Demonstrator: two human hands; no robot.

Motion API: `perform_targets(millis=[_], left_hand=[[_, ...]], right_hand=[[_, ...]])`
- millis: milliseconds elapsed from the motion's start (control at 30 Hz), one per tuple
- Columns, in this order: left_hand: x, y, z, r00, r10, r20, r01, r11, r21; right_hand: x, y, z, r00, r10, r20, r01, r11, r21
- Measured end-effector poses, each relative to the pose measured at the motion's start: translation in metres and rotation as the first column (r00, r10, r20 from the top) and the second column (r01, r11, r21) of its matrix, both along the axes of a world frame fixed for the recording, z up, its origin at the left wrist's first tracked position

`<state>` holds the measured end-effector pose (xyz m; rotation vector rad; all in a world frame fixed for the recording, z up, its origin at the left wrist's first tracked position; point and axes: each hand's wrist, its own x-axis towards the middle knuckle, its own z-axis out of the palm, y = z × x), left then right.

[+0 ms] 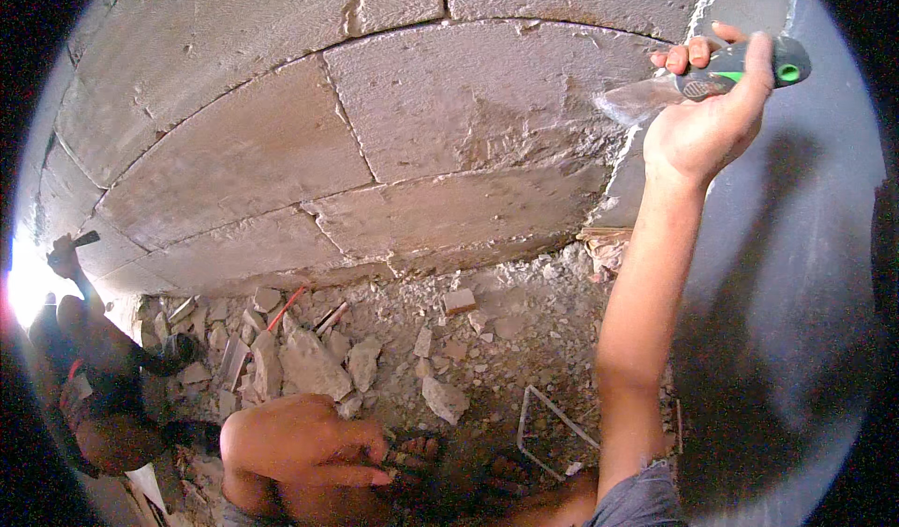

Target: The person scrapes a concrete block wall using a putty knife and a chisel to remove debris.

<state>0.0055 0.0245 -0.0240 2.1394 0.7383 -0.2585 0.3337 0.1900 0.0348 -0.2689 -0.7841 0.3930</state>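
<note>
My right hand is raised at the upper right, its fingers wrapped round the dark grey and green handle of a putty knife. The blade, smeared by motion, points left at the block wall beside the corner joint. Low in the picture, my left hand is near my bent leg, thumb and a finger stretched apart. Nothing shows clearly between them, and the rest of that hand is partly in shadow.
A smooth grey wall meets the block wall at the right. Broken masonry and a pale bent frame lie on the floor near my feet. At far left another person crouches, one hand raised with a dark tool.
</note>
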Motion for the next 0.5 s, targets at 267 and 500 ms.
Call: perform_targets(millis=[267,500], left_hand=[[0.000,-0.002,0.000,0.999,-0.033,0.021,0.031,0.996,0.078],[-0.002,-0.004,0.001,1.000,0.001,0.018,-0.002,0.998,0.063]], right_hand=[[0.029,0.030,-0.009,0.990,0.136,0.038,-0.134,0.990,-0.054],[0.004,0.033,0.035,0.999,0.027,-0.032,-0.026,0.999,0.035]])
